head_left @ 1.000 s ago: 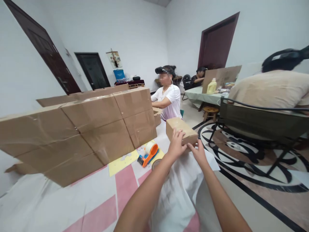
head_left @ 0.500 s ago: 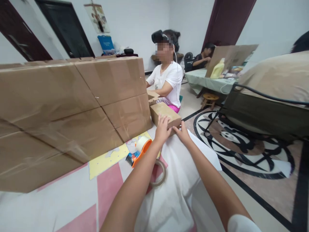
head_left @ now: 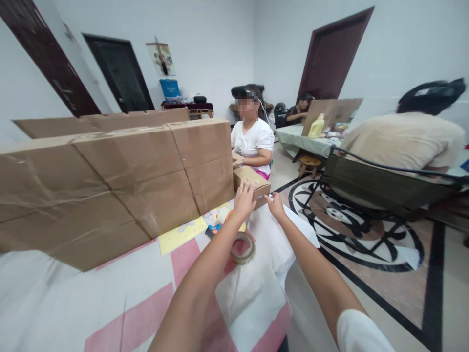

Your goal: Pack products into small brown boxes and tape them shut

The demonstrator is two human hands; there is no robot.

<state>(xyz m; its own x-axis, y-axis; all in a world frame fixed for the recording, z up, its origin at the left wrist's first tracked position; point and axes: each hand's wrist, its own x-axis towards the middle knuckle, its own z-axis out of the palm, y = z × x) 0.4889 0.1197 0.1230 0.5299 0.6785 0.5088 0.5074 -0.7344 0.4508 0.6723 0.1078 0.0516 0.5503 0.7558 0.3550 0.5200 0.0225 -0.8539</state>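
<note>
A small brown cardboard box (head_left: 252,177) sits at the far end of the cloth-covered table. My left hand (head_left: 245,198) lies against its near left side, fingers stretched over the top edge. By the near right corner is my right hand (head_left: 275,204), thumb and fingers apart; whether it touches the box I cannot tell. A small pale mark shows on the box's near face. Close to my left forearm lies a roll of brown tape (head_left: 242,248). Behind that forearm, partly hidden, is an orange and blue tape dispenser (head_left: 213,231) with a whitish roll (head_left: 224,215).
Large stacked cardboard boxes (head_left: 154,181) wall off the table's left side. A person in a white shirt (head_left: 252,142) sits at the far end, hands near another carton. To the right are a folding chair (head_left: 366,181) with a person leaning forward, and a wooden stool (head_left: 309,164).
The view has tilted up and shifted, showing more wall. My right hand has drawn slightly away from the box's near face, while my left stays on the box.
</note>
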